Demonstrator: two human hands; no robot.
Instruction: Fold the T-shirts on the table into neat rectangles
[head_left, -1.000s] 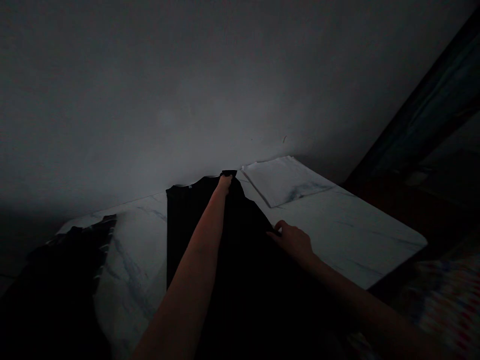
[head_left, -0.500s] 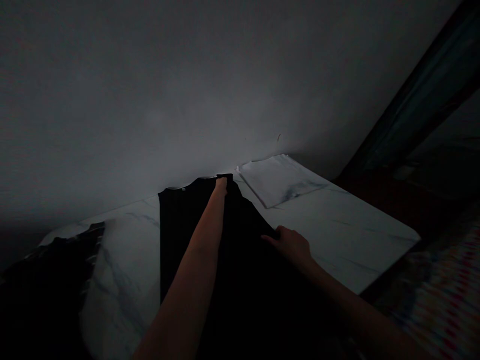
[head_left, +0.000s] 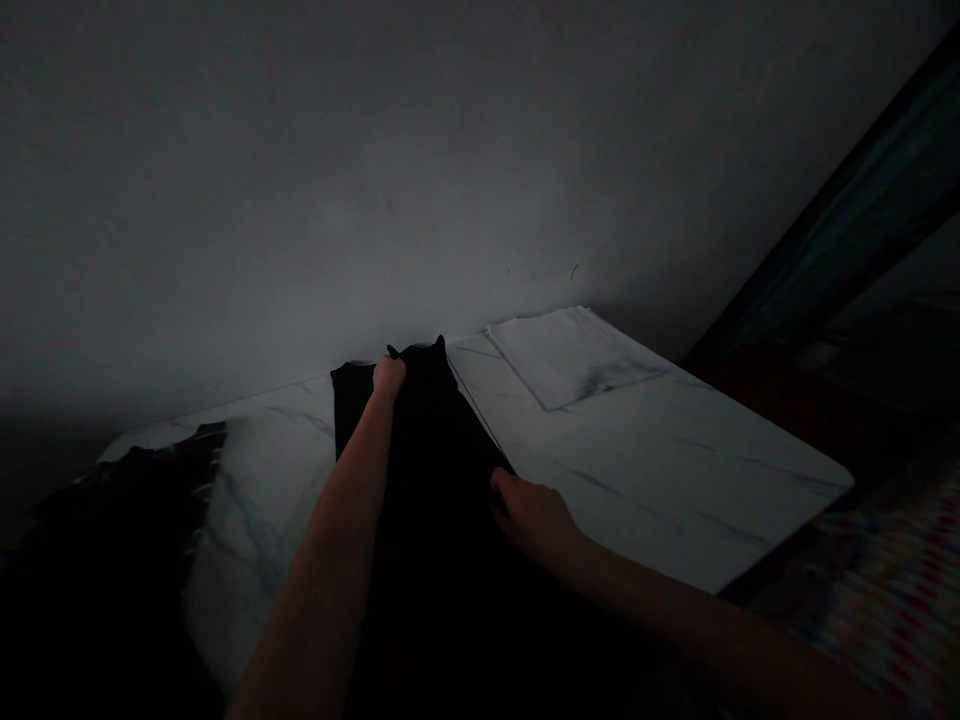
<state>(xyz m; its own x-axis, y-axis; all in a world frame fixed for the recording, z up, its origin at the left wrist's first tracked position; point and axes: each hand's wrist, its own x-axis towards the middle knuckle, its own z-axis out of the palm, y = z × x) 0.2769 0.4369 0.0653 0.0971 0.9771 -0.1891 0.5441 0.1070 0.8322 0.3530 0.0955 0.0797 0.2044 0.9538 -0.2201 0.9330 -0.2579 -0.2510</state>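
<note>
A black T-shirt (head_left: 431,450) lies spread on a white marble-patterned table top (head_left: 660,470), its fabric dark and its detail lost in shadow. My left hand (head_left: 388,376) grips the far edge of the shirt, and a small corner pokes out above the fingers. Lower down, my right hand (head_left: 529,516) pinches the shirt's right side edge between its fingers. The part of the shirt under my forearms is hidden in darkness.
A folded white cloth or paper stack (head_left: 574,358) lies at the table's far right, against a grey wall (head_left: 375,170). Another dark garment (head_left: 112,560) lies at the left edge. Multicoloured patterned fabric (head_left: 877,600) lies beyond the table's right corner.
Both hands have moved left, taking the shirt's far edge and right side with them. The shirt now covers less of the table on the right, and its collar label no longer shows.
</note>
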